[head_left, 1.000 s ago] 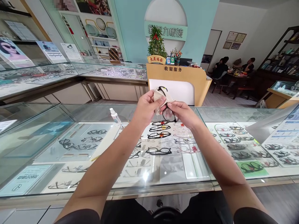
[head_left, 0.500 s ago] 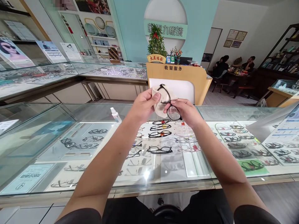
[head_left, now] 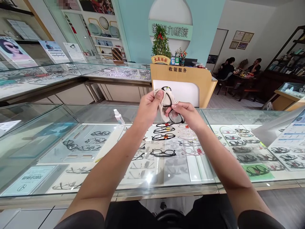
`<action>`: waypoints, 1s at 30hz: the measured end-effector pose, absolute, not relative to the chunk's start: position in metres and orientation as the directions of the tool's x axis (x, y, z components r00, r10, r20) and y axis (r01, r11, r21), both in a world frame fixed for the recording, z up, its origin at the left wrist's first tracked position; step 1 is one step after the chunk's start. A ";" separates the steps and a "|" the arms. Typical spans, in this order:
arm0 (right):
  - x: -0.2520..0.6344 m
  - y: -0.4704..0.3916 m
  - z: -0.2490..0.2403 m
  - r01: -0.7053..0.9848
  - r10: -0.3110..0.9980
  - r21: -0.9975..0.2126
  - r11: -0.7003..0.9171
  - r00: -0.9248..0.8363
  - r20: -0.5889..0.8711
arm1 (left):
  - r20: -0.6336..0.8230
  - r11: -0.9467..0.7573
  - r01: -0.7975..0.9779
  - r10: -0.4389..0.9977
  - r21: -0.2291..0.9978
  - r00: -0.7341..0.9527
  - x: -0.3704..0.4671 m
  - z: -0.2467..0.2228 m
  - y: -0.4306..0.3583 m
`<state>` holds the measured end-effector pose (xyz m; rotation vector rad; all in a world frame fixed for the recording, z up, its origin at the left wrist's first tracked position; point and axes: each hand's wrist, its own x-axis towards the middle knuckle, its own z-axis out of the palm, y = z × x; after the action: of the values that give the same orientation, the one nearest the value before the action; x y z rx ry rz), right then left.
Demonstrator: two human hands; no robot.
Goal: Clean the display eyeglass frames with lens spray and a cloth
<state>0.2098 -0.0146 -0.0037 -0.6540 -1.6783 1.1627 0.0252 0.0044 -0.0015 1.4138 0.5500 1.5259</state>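
Observation:
A pair of black-framed eyeglasses [head_left: 176, 117] is held up above the glass counter, between my two hands. My left hand [head_left: 152, 103] pinches a pale cleaning cloth [head_left: 162, 111], folded over the upper lens, with the thumb on top. Part of the dark frame sticks out above the cloth. My right hand [head_left: 184, 113] grips the glasses near the bridge between thumb and fingers; the lower lens hangs beneath it, uncovered. Some fingers of both hands are hidden behind the cloth. To the left, a small white spray bottle [head_left: 118, 117] stands on the counter.
Below my hands runs a glass display counter [head_left: 133, 187] with rows of eyeglasses [head_left: 163, 153] in it. A leaning printed sign [head_left: 292, 128] stands at right. Beyond are a wooden cashier desk [head_left: 206, 84] with a plant [head_left: 160, 43], more showcases, and people [head_left: 226, 70] seated at a table.
My left hand has folded the cloth over the upper lens, which was bare in front before. The glasses have tilted slightly in my right hand. The camera view has shifted a little.

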 end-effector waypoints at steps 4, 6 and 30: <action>0.214 -0.009 -0.005 -0.138 0.839 -0.904 0.405 -0.336 0.427 | 0.491 -0.375 -0.383 0.828 0.844 0.271 0.021 0.003 0.005; 0.213 -0.007 -0.007 -0.170 0.826 -0.897 0.408 -0.349 0.442 | 0.504 -0.380 -0.399 0.820 0.834 0.271 0.024 0.003 0.004; 0.187 -0.030 -0.005 -0.104 0.830 -0.896 0.432 -0.343 0.440 | 0.420 -0.381 -0.474 0.907 0.794 -0.026 0.040 0.004 -0.005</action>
<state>0.1874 -0.0297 -0.0055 -0.6466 -1.6339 1.1110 0.0401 -0.0052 0.0041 1.1535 0.5456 1.6373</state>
